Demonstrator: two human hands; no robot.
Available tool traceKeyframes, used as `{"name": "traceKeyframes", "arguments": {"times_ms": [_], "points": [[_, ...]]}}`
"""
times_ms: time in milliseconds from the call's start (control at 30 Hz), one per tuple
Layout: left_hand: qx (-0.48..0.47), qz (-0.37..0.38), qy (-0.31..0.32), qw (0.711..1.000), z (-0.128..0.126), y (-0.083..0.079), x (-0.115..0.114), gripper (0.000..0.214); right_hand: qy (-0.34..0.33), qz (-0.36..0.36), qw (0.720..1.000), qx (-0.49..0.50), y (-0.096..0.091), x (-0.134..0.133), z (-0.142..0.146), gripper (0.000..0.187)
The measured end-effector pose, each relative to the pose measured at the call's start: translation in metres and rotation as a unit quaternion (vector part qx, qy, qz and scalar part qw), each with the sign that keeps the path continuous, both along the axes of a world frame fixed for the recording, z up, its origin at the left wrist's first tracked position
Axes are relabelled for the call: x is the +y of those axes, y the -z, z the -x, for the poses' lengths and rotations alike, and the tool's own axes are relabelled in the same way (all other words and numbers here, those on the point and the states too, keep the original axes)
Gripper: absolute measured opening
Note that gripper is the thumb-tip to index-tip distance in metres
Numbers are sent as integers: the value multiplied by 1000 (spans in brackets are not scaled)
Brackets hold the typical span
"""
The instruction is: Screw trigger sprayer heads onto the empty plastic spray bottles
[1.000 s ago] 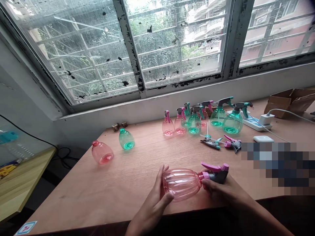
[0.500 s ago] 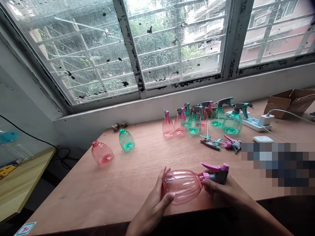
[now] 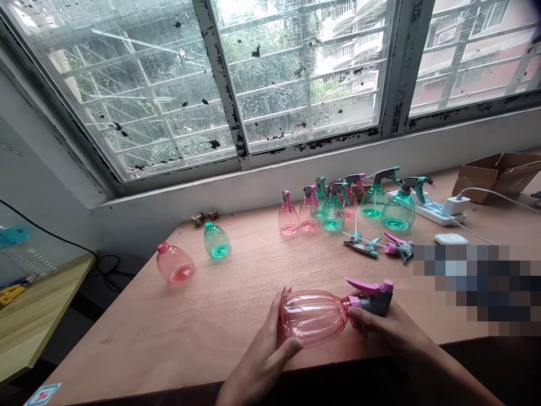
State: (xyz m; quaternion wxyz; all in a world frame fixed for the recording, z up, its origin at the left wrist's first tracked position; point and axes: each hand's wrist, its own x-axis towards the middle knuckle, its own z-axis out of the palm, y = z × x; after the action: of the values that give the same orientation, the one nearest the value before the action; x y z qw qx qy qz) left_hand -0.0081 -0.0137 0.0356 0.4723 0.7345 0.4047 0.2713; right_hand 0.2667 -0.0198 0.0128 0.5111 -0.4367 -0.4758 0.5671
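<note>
A clear pink spray bottle [image 3: 313, 316] lies on its side near the front edge of the wooden table [image 3: 236, 293]. My left hand [image 3: 270, 352] cups the round base of the bottle, thumb pressed on its side. My right hand [image 3: 380, 330] is wrapped round the bottle's neck and the grey and pink trigger head [image 3: 372, 296] fitted on it.
A capless pink bottle [image 3: 174, 264] and a capless green bottle [image 3: 216, 241] lie at the left. Several finished pink and green spray bottles [image 3: 338, 206] stand by the window wall. Loose trigger heads [image 3: 380, 245], a power strip [image 3: 439, 211] and a cardboard box [image 3: 494, 175] sit at the right.
The pink bottle has turned slightly between my hands; my left thumb has shifted a little on its side. Nothing else moved.
</note>
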Motion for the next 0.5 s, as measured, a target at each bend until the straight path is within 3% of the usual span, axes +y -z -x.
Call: {"name": "traceKeyframes", "arguments": {"times_ms": [100, 267, 367, 500], "points": [[7, 8, -12, 1000, -1, -1, 0, 74, 4, -5, 1000, 7, 2, 1, 0, 37], [35, -33, -15, 999, -3, 6, 0, 106, 23, -5, 999, 34, 6, 3, 0, 42], [41, -37, -14, 998, -3, 7, -1, 114, 23, -4, 999, 40, 6, 3, 0, 42], [-2, -11, -8, 1000, 0, 3, 0, 87, 6, -5, 1000, 20, 6, 3, -1, 39]]}}
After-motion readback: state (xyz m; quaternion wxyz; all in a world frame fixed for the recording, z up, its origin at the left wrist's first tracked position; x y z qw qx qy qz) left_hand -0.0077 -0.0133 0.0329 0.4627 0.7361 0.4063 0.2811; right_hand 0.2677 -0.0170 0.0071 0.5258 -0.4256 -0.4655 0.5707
